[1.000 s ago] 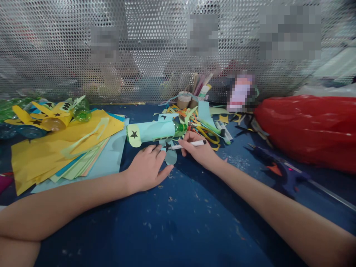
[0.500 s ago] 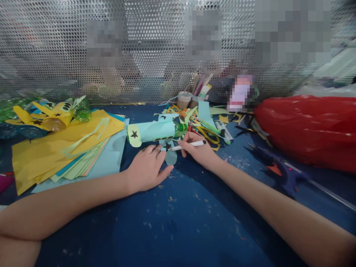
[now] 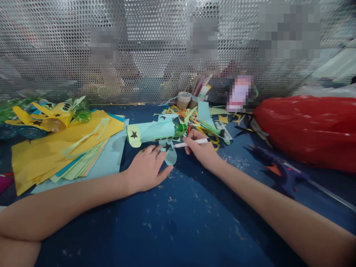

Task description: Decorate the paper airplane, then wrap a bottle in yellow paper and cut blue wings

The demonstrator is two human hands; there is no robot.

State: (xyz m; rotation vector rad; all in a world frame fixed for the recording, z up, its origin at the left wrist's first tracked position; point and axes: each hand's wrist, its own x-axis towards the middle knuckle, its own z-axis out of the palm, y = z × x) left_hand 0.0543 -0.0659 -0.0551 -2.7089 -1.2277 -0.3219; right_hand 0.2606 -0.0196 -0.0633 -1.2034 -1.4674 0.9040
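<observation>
My right hand [image 3: 202, 149] pinches a white marker [image 3: 191, 143], its tip pointing left toward a black star on a light blue paper wing [image 3: 170, 158]. That wing juts toward me from a green plastic bottle [image 3: 180, 129] wrapped in light blue paper [image 3: 155, 130]. A pale green paper piece [image 3: 135, 136] with a black star sits at the bottle's left end, and black ovals line the wrap's lower side. My left hand [image 3: 147, 167] rests with fingers spread beside the wing, fingertips at its left edge and thumb apart.
Yellow paper sheets [image 3: 36, 159] and coloured strips lie on the left, near a yellow paper-covered bottle [image 3: 57, 120]. Behind the bottle are paper scraps, yellow-handled scissors [image 3: 213, 135] and markers [image 3: 226, 134]. At right lie a glue gun [image 3: 289, 172] and a red plastic bag [image 3: 306, 129]. A perforated metal screen [image 3: 155, 48] stands behind.
My right hand and the marker have shifted slightly right, so more of the star on the wing shows. My left hand stays in place.
</observation>
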